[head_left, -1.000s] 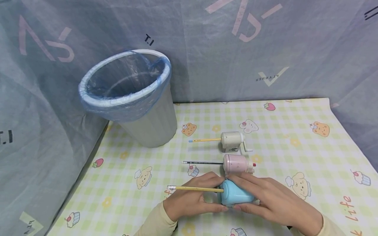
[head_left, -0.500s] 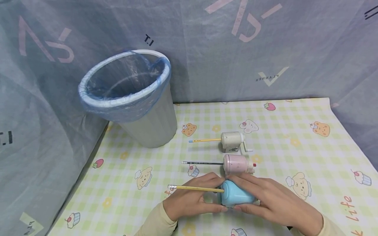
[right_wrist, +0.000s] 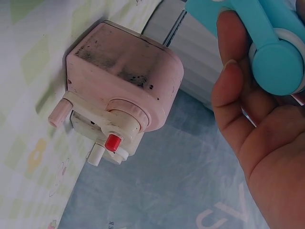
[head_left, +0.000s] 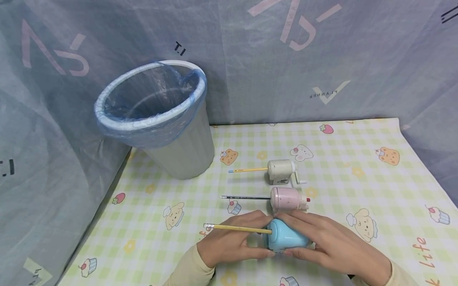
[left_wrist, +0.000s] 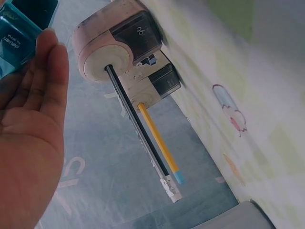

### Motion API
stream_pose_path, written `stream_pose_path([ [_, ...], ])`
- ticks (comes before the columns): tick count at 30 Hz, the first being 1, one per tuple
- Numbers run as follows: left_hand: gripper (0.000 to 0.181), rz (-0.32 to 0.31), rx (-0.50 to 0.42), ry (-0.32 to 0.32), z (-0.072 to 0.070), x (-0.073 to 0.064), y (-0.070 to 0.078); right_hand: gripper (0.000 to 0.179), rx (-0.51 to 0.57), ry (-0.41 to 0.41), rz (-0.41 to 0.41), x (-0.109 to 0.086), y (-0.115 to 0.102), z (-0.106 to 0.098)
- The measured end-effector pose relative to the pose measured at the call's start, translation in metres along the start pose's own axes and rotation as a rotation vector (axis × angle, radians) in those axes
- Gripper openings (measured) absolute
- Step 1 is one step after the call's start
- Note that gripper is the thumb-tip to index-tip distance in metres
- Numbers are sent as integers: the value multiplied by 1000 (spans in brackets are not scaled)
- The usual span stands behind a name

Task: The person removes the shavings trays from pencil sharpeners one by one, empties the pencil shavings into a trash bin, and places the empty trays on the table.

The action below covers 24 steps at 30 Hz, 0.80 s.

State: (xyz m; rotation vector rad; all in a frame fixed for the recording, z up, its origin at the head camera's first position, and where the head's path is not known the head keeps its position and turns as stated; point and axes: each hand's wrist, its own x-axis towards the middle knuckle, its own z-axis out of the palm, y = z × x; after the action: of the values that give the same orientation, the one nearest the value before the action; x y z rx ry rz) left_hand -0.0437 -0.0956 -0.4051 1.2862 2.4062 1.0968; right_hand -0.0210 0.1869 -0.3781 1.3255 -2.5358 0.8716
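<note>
In the head view a light blue pencil sharpener (head_left: 289, 235) sits at the front of the table, held between both hands. My left hand (head_left: 229, 242) grips its pencil-side end, thumb on the near side and fingers on the far side. From the right, my right hand (head_left: 332, 242) holds its body the same way. A yellow pencil (head_left: 237, 228) sticks out of it to the left, passing over the left hand. The right wrist view shows its blue crank (right_wrist: 276, 67) by the right fingers; the left wrist view shows its dark drawer side (left_wrist: 19, 40) at the left fingertips.
Just behind stands a pink sharpener (head_left: 284, 198) with a black pencil (head_left: 247, 197) in it. Farther back is a cream sharpener (head_left: 280, 171) holding a yellow pencil (head_left: 247, 170). A bin (head_left: 182, 155) with a blue liner stands back left, before a grey cloth backdrop (head_left: 268, 79).
Both hands keep their hold on the blue sharpener. Its pencil's eraser end shifts very slightly; the other sharpeners stay put.
</note>
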Motion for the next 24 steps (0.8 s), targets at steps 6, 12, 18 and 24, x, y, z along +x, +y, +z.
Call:
stream_pose_path([
  [6, 66, 37, 56, -2, -2, 1, -1, 72, 11, -14, 22, 0, 0, -1],
  [12, 65, 97, 99, 35, 1, 0, -5, 68, 6, -28, 33, -2, 0, -2],
  [18, 68, 117, 104, 54, 3, -1, -5, 70, 25, -23, 16, -3, 1, -2],
  [24, 71, 72, 71, 40, 3, -1, -4, 71, 29, -7, 4, -2, 2, -1],
])
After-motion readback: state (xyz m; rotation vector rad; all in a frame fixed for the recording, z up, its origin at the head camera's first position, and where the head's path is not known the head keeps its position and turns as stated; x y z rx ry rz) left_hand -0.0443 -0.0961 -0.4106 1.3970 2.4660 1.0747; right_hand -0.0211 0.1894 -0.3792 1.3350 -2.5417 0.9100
